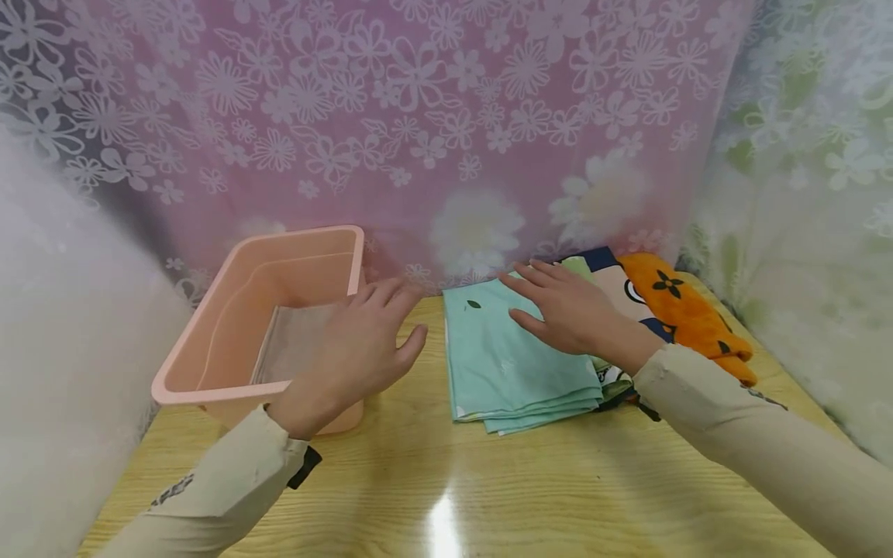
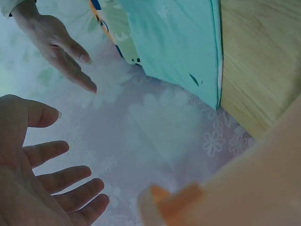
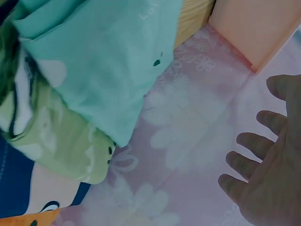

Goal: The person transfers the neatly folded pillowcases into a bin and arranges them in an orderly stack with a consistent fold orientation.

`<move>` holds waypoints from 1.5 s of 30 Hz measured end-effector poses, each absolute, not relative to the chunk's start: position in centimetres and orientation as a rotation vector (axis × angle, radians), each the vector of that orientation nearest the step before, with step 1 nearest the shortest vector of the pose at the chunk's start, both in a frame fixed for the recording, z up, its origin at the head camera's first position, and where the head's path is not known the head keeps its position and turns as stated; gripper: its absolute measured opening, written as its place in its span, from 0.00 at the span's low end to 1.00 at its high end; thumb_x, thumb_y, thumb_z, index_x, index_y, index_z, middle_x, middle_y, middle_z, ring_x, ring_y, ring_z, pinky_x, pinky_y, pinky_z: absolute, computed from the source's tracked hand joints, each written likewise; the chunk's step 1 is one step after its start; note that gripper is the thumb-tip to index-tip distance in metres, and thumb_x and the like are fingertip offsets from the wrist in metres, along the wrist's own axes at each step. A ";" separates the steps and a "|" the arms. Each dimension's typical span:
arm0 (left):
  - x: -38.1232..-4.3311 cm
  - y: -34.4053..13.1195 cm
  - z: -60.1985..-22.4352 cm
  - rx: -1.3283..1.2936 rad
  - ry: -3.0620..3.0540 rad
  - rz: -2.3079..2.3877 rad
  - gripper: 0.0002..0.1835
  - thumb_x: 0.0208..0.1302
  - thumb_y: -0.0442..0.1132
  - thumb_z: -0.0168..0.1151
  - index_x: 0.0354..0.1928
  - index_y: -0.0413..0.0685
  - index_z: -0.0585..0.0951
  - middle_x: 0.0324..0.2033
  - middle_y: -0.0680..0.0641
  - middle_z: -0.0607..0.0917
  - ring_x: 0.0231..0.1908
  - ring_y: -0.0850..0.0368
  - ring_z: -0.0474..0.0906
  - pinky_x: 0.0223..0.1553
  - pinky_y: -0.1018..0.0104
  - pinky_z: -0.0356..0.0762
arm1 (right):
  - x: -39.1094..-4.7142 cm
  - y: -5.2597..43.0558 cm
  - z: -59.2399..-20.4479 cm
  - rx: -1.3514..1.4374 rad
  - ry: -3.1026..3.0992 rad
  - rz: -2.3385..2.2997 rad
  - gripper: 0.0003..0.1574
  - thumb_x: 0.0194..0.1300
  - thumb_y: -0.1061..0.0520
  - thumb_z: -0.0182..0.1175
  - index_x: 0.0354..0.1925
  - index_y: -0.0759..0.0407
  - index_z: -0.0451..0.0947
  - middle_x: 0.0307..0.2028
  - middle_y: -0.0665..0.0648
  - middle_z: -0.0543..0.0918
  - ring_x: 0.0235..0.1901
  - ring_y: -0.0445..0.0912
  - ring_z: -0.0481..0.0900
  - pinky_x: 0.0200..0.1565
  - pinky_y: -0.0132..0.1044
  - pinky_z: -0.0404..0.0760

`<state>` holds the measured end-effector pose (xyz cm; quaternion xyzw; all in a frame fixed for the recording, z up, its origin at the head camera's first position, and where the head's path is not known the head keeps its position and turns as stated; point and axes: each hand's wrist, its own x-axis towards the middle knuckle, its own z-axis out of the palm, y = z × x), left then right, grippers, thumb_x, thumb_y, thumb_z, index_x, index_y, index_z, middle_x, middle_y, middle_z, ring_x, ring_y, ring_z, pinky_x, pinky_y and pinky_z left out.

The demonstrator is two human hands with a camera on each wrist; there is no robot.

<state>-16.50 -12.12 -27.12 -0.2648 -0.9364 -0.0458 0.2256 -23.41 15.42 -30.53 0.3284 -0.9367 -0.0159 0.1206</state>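
Observation:
My left hand [image 1: 366, 345] hovers at the right side of the pink plastic bin [image 1: 167, 380], its fingers spread and nothing in them. Inside the bin lies a folded greyish cloth [image 1: 289, 341], partly hidden by that hand. Over the stack of folded cloths my right hand [image 1: 565, 306] is held with straight, spread fingers and no object. Uppermost in the stack is a mint-green cloth [image 1: 516, 356] with a small leaf print. Beneath and beside it show a light green patterned cloth [image 3: 70, 136] and an orange and navy cloth [image 1: 677, 310].
The wooden table [image 1: 418, 480] carries the bin on the left and the cloths on the right. A pink flowered curtain [image 1: 418, 139] hangs right behind them. Pale flowered sheeting [image 1: 802, 232] closes off the right side, and whitish sheeting [image 1: 63, 310] the left.

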 end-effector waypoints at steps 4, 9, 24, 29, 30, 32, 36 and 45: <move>-17.1 -11.2 -28.4 -0.739 -2.514 -0.136 0.22 0.59 0.49 0.49 0.55 0.53 0.71 0.50 0.47 0.72 0.51 0.48 0.67 0.50 0.51 0.64 | -23.4 16.7 -30.9 0.926 -2.750 -0.087 0.37 0.63 0.39 0.46 0.66 0.50 0.54 0.64 0.59 0.57 0.62 0.56 0.53 0.60 0.50 0.51; -17.8 -10.2 -30.3 -0.711 -2.518 -0.136 0.23 0.60 0.51 0.49 0.56 0.52 0.71 0.51 0.47 0.72 0.48 0.48 0.68 0.48 0.51 0.64 | -23.2 18.2 -31.8 0.884 -2.765 -0.107 0.37 0.63 0.39 0.45 0.66 0.50 0.53 0.64 0.59 0.57 0.62 0.56 0.53 0.60 0.50 0.51; -19.1 -9.1 -35.8 -0.701 -2.666 -0.039 0.29 0.61 0.61 0.42 0.61 0.58 0.67 0.58 0.45 0.67 0.57 0.45 0.61 0.54 0.50 0.60 | -22.7 21.3 -34.7 0.780 -2.778 -0.107 0.36 0.64 0.38 0.43 0.66 0.50 0.54 0.63 0.62 0.58 0.61 0.59 0.52 0.59 0.54 0.50; -19.4 -9.2 -37.2 -0.684 -2.725 0.015 0.30 0.60 0.63 0.39 0.62 0.60 0.66 0.60 0.45 0.64 0.59 0.45 0.58 0.55 0.47 0.56 | -22.5 21.9 -35.9 0.742 -2.800 -0.107 0.36 0.64 0.37 0.41 0.66 0.49 0.53 0.63 0.62 0.57 0.62 0.60 0.50 0.60 0.53 0.47; -19.5 -9.2 -37.4 -0.677 -2.747 0.023 0.31 0.60 0.64 0.39 0.62 0.61 0.65 0.61 0.45 0.64 0.60 0.45 0.57 0.55 0.46 0.55 | -22.5 22.0 -36.1 0.730 -2.810 -0.104 0.36 0.64 0.37 0.41 0.67 0.48 0.52 0.64 0.62 0.56 0.62 0.60 0.50 0.60 0.53 0.45; -19.6 -9.3 -37.8 -0.670 -2.776 0.036 0.31 0.60 0.65 0.38 0.62 0.62 0.65 0.61 0.46 0.63 0.60 0.45 0.56 0.55 0.45 0.54 | -22.4 22.1 -36.4 0.710 -2.827 -0.112 0.37 0.65 0.36 0.40 0.67 0.48 0.52 0.64 0.62 0.56 0.63 0.60 0.48 0.60 0.53 0.44; -19.9 -9.3 -38.5 -0.678 -2.782 0.047 0.31 0.60 0.65 0.37 0.62 0.61 0.65 0.61 0.45 0.62 0.60 0.44 0.56 0.55 0.44 0.54 | -22.2 22.4 -37.1 0.678 -2.854 -0.117 0.37 0.64 0.36 0.40 0.67 0.48 0.52 0.64 0.62 0.55 0.63 0.60 0.46 0.60 0.54 0.42; -20.3 -9.1 -39.5 -0.599 -2.913 -0.022 0.32 0.61 0.65 0.35 0.63 0.60 0.63 0.62 0.44 0.61 0.60 0.45 0.55 0.55 0.46 0.55 | -22.6 22.3 -37.4 0.629 -2.930 0.033 0.38 0.65 0.36 0.39 0.67 0.52 0.50 0.64 0.63 0.54 0.63 0.60 0.45 0.60 0.55 0.46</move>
